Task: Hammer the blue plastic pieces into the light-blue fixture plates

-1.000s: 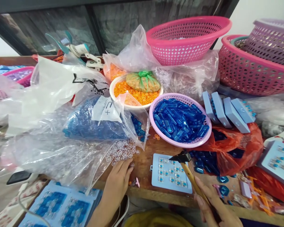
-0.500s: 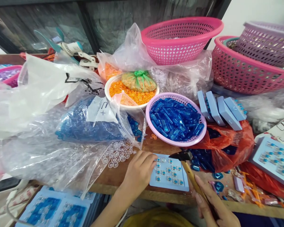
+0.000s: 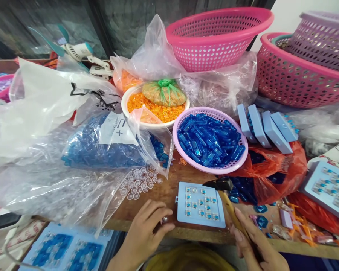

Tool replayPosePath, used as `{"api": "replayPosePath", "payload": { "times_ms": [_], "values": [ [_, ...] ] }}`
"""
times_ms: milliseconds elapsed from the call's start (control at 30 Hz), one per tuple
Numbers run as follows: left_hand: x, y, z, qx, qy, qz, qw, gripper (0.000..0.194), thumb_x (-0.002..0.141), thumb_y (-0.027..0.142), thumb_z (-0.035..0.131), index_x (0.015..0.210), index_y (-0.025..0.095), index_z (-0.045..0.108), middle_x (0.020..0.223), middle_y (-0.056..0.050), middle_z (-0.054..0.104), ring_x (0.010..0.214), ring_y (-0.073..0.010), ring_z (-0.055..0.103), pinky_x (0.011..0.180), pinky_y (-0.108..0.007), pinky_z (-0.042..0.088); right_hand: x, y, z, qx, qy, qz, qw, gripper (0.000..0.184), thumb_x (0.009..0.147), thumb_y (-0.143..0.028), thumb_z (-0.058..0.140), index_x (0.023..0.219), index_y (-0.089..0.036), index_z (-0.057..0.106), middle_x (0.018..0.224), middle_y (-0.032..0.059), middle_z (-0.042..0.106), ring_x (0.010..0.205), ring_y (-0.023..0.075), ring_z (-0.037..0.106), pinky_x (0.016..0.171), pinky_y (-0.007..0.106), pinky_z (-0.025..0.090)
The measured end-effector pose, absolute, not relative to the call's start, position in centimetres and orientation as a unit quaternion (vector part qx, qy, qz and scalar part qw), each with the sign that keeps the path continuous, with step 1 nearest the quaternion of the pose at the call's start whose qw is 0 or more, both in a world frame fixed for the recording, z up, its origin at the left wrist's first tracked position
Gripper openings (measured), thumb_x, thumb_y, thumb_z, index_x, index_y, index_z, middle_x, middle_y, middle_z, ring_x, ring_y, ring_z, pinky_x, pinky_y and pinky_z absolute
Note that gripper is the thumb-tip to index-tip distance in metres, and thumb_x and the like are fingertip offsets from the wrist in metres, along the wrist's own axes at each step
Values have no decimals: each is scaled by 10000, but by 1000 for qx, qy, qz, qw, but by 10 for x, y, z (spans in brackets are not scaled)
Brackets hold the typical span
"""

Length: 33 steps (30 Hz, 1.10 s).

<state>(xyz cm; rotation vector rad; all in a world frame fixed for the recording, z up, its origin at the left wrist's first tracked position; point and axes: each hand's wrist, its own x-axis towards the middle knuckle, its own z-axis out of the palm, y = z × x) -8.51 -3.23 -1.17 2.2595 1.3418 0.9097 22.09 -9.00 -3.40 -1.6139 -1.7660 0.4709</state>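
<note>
My left hand [image 3: 147,226] is near the table's front edge, pinching a small switch part [image 3: 165,219] between finger and thumb. Just to its right lies a light blue jig plate [image 3: 200,205] holding rows of small keyboard switches. My right hand [image 3: 255,241] grips the wooden handle of a small hammer [image 3: 228,203], whose dark metal head [image 3: 220,184] hangs just past the plate's top right corner. A clear zip bag of transparent round parts [image 3: 139,182] lies behind my left hand.
A lilac basket of blue switch housings [image 3: 209,141] and a white bowl of orange parts [image 3: 155,107] stand behind the plate. Pink baskets [image 3: 219,39] and plastic bags crowd the back. Stacked blue plates [image 3: 265,128] sit right; filled trays [image 3: 67,250] lie below the table's left.
My left hand has moved back from the plate toward the table's front edge, now with a small part pinched in its fingers. My right hand still grips the hammer, barely shifted.
</note>
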Motion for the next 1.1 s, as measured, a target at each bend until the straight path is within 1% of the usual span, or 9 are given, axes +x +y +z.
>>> {"api": "replayPosePath", "payload": {
  "times_ms": [100, 267, 433, 500, 600, 767, 900, 1000, 1100],
  "values": [
    [-89, -33, -19, 813, 475, 304, 146, 203, 1046, 352, 503, 1005, 227, 658, 895, -24, 720, 792, -166, 666, 774, -289, 532, 219, -88, -35, -625, -690, 150, 332, 514, 982, -245, 567, 1480, -351, 495, 1115, 0, 794, 777, 123, 782, 684, 129, 591],
    [-89, -22, -27, 816, 478, 314, 88, 250, 1065, 342, 450, 1017, 193, 644, 880, -31, 714, 796, -167, 662, 770, -292, 522, 219, -90, -37, -615, -688, 186, 338, 579, 989, -237, 559, 1538, -353, 416, 1182, 48, 771, 642, 104, 756, 577, 123, 574],
    [-85, -16, -33, 822, 472, 314, 61, 249, 1068, 260, 433, 995, 179, 657, 877, -37, 711, 783, -174, 646, 771, -306, 528, 221, -90, -35, -619, -701, 140, 327, 536, 988, -247, 556, 1507, -339, 460, 1127, 32, 791, 727, 123, 777, 625, 114, 573],
    [-83, -11, -36, 819, 478, 311, 66, 257, 1065, 228, 421, 984, 180, 661, 869, -37, 710, 769, -177, 644, 750, -308, 534, 219, -89, -34, -617, -695, 160, 331, 556, 991, -246, 554, 1517, -379, 434, 936, -33, 808, 650, 100, 758, 571, 95, 556],
    [-79, 1, -38, 801, 510, 302, 88, 257, 1056, 223, 428, 958, 194, 664, 847, -33, 712, 762, -191, 651, 730, -322, 541, 217, -87, -37, -612, -680, 212, 344, 572, 997, -245, 548, 1526, -413, 409, 689, -91, 727, 469, 66, 661, 496, 90, 531],
    [-79, 10, -38, 776, 543, 307, 93, 224, 1044, 235, 455, 931, 210, 647, 882, -38, 693, 808, -193, 670, 734, -314, 550, 218, -87, -42, -596, -700, 185, 346, 562, 987, -259, 561, 1522, -378, 434, 814, -25, 780, 524, 93, 697, 572, 136, 575],
    [-86, -1, -38, 771, 545, 322, 70, 162, 1035, 276, 498, 1038, 203, 643, 944, -50, 701, 863, -208, 666, 784, -336, 547, 216, -87, -37, -607, -680, 204, 358, 587, 990, -234, 555, 1532, -407, 409, 726, -52, 738, 487, 76, 664, 482, 102, 529],
    [-86, -5, -36, 784, 530, 319, 50, 141, 1020, 263, 527, 1025, 208, 656, 947, -47, 705, 867, -218, 656, 791, -348, 537, 213, -85, -36, -606, -675, 222, 359, 605, 994, -223, 549, 1539, -428, 385, 612, -92, 661, 425, 62, 611, 433, 89, 494],
    [-76, -1, -26, 773, 522, 354, 60, 99, 1001, 241, 567, 1010, 199, 657, 931, -46, 700, 853, -200, 656, 780, -320, 529, 212, -85, -39, -601, -678, 223, 359, 583, 989, -236, 561, 1521, -425, 415, 715, -70, 722, 474, 70, 649, 513, 118, 544]
  ]
}}
